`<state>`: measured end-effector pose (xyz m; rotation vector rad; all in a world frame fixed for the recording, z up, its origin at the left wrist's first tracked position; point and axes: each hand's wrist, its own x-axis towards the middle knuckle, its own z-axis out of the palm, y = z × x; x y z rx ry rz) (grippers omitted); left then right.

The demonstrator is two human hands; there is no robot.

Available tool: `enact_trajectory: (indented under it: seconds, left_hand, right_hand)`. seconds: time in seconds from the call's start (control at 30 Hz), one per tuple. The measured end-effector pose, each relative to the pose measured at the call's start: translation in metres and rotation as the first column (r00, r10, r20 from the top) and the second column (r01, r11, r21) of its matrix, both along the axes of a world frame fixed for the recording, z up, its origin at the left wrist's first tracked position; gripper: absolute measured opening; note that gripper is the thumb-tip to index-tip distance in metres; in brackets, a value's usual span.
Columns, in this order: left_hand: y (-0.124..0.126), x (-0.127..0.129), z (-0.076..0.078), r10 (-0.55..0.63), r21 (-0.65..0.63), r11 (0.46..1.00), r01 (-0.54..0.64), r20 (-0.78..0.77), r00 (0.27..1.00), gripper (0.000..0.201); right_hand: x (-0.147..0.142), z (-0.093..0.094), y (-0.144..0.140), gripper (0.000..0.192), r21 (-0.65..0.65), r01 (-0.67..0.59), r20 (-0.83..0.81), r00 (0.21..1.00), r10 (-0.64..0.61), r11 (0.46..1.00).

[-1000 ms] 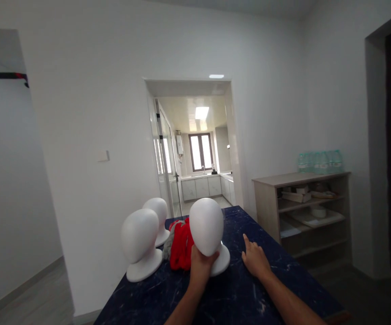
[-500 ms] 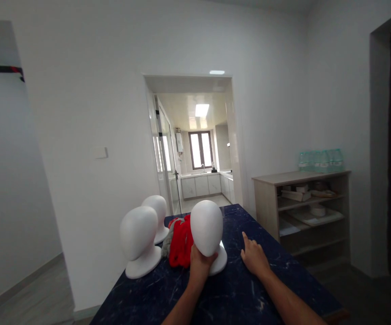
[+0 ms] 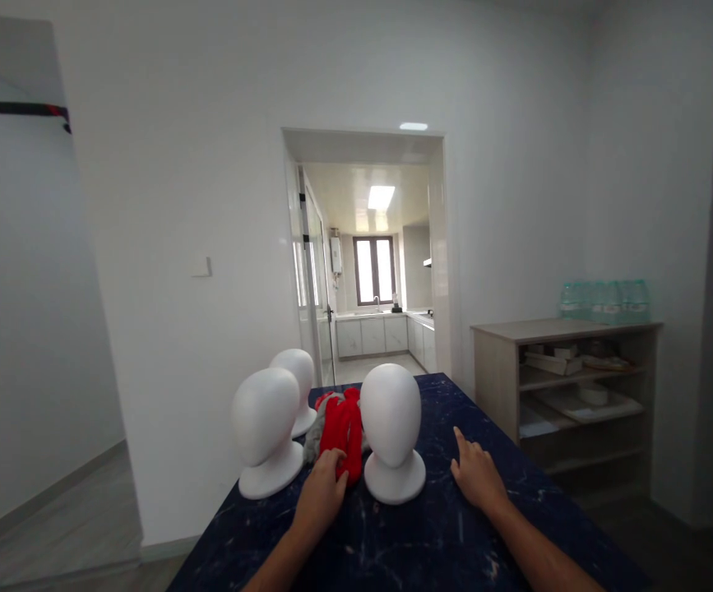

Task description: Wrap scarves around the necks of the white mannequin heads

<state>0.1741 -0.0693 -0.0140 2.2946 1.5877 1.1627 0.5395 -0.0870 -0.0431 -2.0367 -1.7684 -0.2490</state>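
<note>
Three white, egg-shaped mannequin heads stand upright on the dark blue marbled table (image 3: 418,543). My left hand (image 3: 322,489) is at the near end of a red cloth (image 3: 347,427), its thumb and fingers bent around the edge. Grey fabric (image 3: 314,436) lies bunched with the red cloth. Just right of the cloth stands the nearest mannequin head (image 3: 391,423), untouched. My right hand (image 3: 478,473) lies on the table further right, holding nothing, its index finger stretched forward and the other fingers loosely bent.
Two more mannequin heads, a front one (image 3: 265,419) and a rear one (image 3: 298,378), stand at the table's left edge. A wooden shelf unit (image 3: 495,370) at right carries bottled water (image 3: 606,302). Beyond the table a doorway opens onto a kitchen (image 3: 372,337).
My left hand has let go of the nearest mannequin head's neck and moved left to the red cloth. My right hand keeps its place on the table. The view has shifted slightly.
</note>
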Motion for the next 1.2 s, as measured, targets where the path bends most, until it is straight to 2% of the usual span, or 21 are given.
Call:
enact_trajectory:
  seconds: [0.1,0.23,0.4,0.67,0.8,0.93,1.0,1.1,1.2]
  left_hand:
    - [0.017,-0.015,0.002,0.153,0.05,0.988,-0.148,-0.124,0.98,0.026]
    - [0.033,-0.024,-0.016,0.25,0.013,0.968,-0.251,-0.142,0.958,0.037]
    - [0.047,-0.031,-0.029,0.258,-0.101,0.957,-0.271,-0.128,0.958,0.043]
    - [0.063,-0.039,-0.028,0.253,-0.263,0.924,-0.277,-0.122,0.96,0.043]
    - [0.06,-0.041,-0.026,0.236,-0.279,0.924,-0.26,-0.118,0.965,0.026]
    - [0.055,-0.038,-0.026,0.252,-0.251,0.93,-0.269,-0.098,0.963,0.025]
    - [0.054,-0.037,-0.027,0.25,-0.243,0.937,-0.249,-0.028,0.968,0.028]
    - [0.058,-0.04,-0.029,0.204,-0.248,0.958,-0.147,0.223,0.953,0.03]
    - [0.064,-0.044,-0.025,0.147,-0.218,0.975,-0.043,0.489,0.86,0.025]
  right_hand:
    - [0.0,0.0,0.0,0.07,0.003,0.001,0.011,1.0,-0.002,1.0]
    - [0.001,-0.001,0.0,0.069,0.01,-0.008,0.013,1.0,0.008,1.0]
    - [0.002,-0.001,0.0,0.069,0.019,-0.018,-0.011,1.0,0.019,1.0]
    - [0.002,-0.004,0.003,0.067,0.026,-0.025,-0.013,1.0,0.025,0.999]
    - [0.004,-0.011,0.008,0.065,0.033,-0.026,-0.011,1.0,0.026,0.999]
    - [0.008,-0.02,0.012,0.063,0.048,-0.031,-0.031,0.999,0.033,0.998]
    - [0.01,-0.026,0.015,0.062,0.06,-0.035,-0.038,0.999,0.038,0.998]
    - [0.015,-0.038,0.022,0.062,0.081,-0.039,-0.039,0.998,0.042,0.996]
    - [0.019,-0.051,0.033,0.063,0.08,-0.029,-0.028,0.999,0.031,0.996]
